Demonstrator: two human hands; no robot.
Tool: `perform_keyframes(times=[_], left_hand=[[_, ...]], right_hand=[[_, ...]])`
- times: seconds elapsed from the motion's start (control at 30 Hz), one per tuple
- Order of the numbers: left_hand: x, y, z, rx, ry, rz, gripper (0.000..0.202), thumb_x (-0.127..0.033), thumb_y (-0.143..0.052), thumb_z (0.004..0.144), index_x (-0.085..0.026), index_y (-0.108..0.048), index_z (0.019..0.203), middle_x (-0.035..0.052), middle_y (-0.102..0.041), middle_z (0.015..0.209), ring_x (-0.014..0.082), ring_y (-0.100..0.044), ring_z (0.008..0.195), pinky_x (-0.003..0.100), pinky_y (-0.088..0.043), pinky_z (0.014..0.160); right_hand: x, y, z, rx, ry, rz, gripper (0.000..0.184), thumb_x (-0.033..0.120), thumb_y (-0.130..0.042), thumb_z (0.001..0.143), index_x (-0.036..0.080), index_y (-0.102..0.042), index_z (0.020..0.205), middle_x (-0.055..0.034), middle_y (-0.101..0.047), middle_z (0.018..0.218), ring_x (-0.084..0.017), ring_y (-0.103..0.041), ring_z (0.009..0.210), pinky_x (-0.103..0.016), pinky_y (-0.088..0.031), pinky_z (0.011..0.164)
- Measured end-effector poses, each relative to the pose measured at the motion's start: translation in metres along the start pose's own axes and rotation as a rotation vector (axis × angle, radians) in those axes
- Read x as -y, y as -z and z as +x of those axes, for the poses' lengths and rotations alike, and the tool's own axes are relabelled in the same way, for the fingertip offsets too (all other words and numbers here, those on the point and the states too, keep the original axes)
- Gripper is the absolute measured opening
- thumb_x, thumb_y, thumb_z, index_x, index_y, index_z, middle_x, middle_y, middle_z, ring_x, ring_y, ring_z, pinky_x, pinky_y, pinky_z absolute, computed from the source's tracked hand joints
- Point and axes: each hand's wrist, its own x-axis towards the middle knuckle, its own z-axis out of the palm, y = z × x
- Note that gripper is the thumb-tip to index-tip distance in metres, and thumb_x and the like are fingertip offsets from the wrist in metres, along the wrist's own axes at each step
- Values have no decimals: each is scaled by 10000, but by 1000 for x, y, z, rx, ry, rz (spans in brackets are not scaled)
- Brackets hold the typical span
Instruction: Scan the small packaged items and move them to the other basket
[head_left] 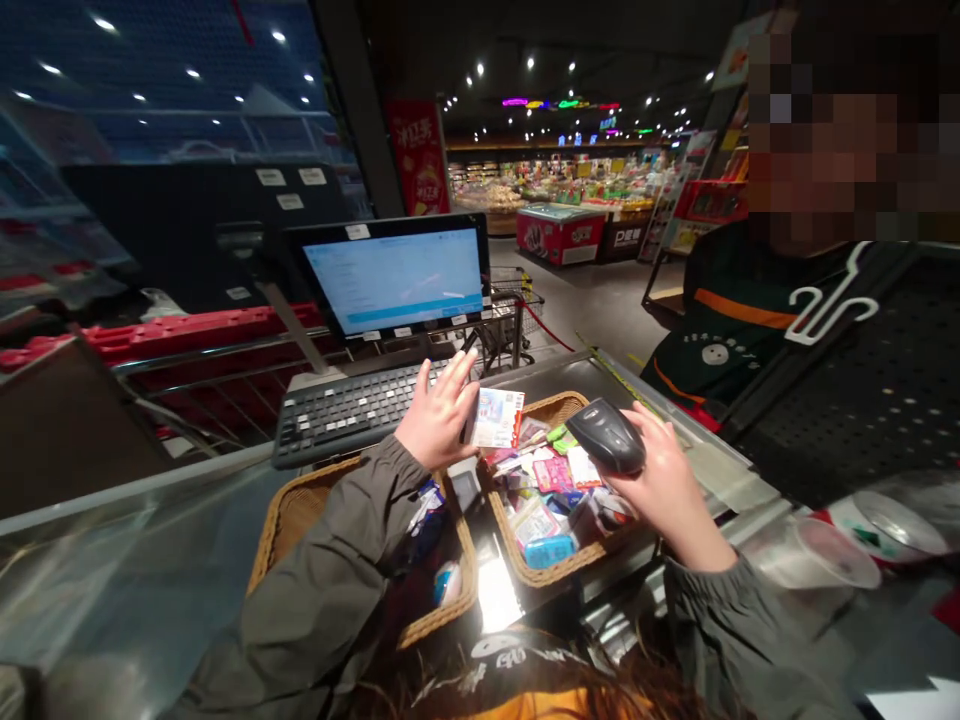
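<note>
My left hand (pixel 441 415) is over the gap between the two wicker baskets, near the keyboard (pixel 360 405). A small white and red packet with a barcode (pixel 496 418) is held at its side, while several fingers stretch up toward the screen. How the thumb grips it is partly hidden. In my right hand (pixel 664 470) is a black barcode scanner (pixel 607 435), its head pointing left toward the packet. Beneath the scanner is the right wicker basket (pixel 525 572), filled with colourful small packages. Partly covered by my left sleeve, the left wicker basket (pixel 274 520) holds a few items.
A lit monitor (pixel 397 275) stands behind the keyboard, with a second dark screen (pixel 202 230) to its left. At right are a person in a dark apron (pixel 720 330), white hangers (pixel 832 300) and a clear plastic cup (pixel 817 550). Metal counter (pixel 135 550) surrounds the baskets.
</note>
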Motion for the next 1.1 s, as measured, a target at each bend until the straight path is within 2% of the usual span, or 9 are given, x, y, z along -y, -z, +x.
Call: perform_keyframes(times=[0.17, 0.37, 0.6, 0.8, 1.1], left_hand=[[27, 28, -45, -113, 113, 93, 753, -485, -731, 703, -128, -493, 1322, 236, -148, 1615, 367, -170, 1500, 614, -40, 1192], [46, 54, -89, -209, 192, 147, 725, -502, -702, 738, -153, -481, 1333, 229, -176, 1609, 364, -195, 1495, 611, -27, 1193], [64, 78, -128, -261, 279, 166, 772, -488, -720, 732, -167, -437, 1374, 234, -176, 1608, 361, -189, 1496, 606, -21, 1196], [83, 89, -154, -252, 330, 189, 882, -470, -797, 662, -148, -419, 1392, 260, -164, 1603, 388, -202, 1487, 613, -14, 1193], [94, 96, -179, -254, 345, 182, 829, -446, -781, 682, -157, -432, 1377, 263, -167, 1599, 374, -216, 1486, 618, -46, 1190]], right_hand=[[34, -3, 18, -38, 113, 21, 367, 410, -630, 777, 220, -601, 1090, -157, -615, 1256, -415, -428, 1359, -702, -276, 1090], [95, -2, 42, -71, 257, 35, 362, 405, -640, 791, 229, -608, 1106, -145, -606, 1278, -402, -389, 1391, -685, -248, 1123], [159, -7, 43, -34, 411, 39, 406, 405, -653, 798, 231, -610, 1163, -138, -568, 1325, -406, -358, 1405, -707, -246, 1116], [193, -14, 35, -8, 460, 54, 406, 377, -662, 791, 219, -614, 1162, -148, -567, 1327, -418, -361, 1398, -743, -237, 1094], [224, -23, 25, 20, 467, 74, 397, 358, -629, 803, 221, -623, 1176, -151, -576, 1331, -417, -377, 1389, -741, -251, 1087]])
